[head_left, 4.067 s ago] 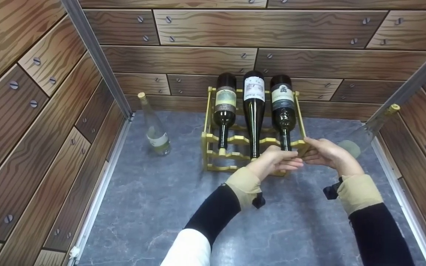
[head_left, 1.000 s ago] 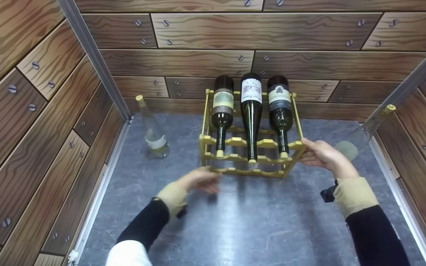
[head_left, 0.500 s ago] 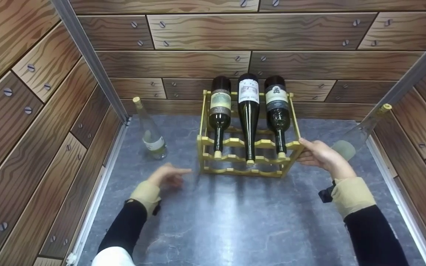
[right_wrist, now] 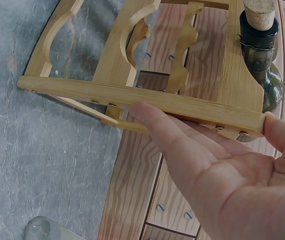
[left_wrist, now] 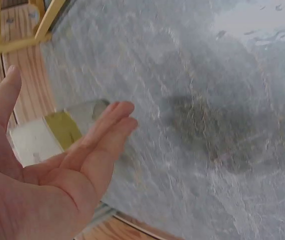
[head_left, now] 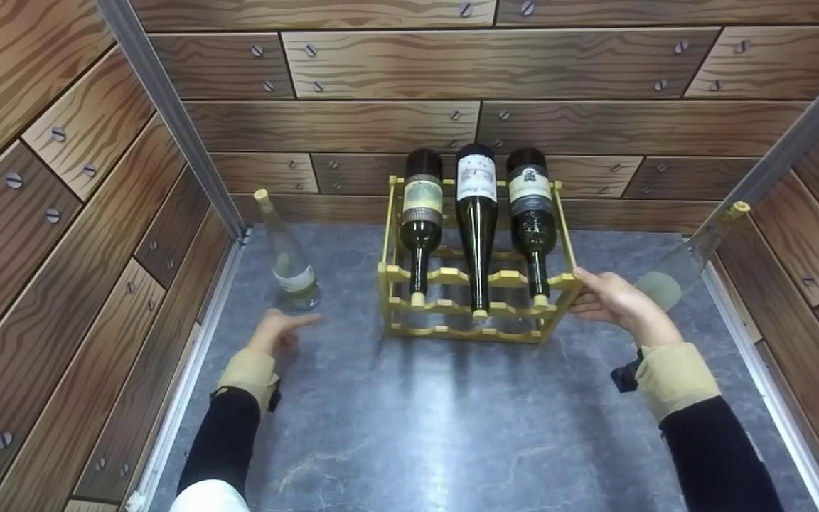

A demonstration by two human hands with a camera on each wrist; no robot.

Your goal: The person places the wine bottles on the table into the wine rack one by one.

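Three dark, shiny glass bottles [head_left: 478, 220] lay in a smooth wooden rack [head_left: 446, 274] with wavy bars, at the middle of the head view. At right, the right hand [head_left: 612, 300] held the rack's front post, thumb at its top, fingers along its side. At left, the left hand [head_left: 279, 331] held nothing, thumb apart from straight fingers, near a clear, corked bottle [head_left: 291, 259].

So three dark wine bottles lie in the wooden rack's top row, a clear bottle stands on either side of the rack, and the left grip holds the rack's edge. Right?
Wrong hand: the right grip holds the edge of the wooden rack, as the head view shows. The three dark wine bottles and the clear bottles are as you say.
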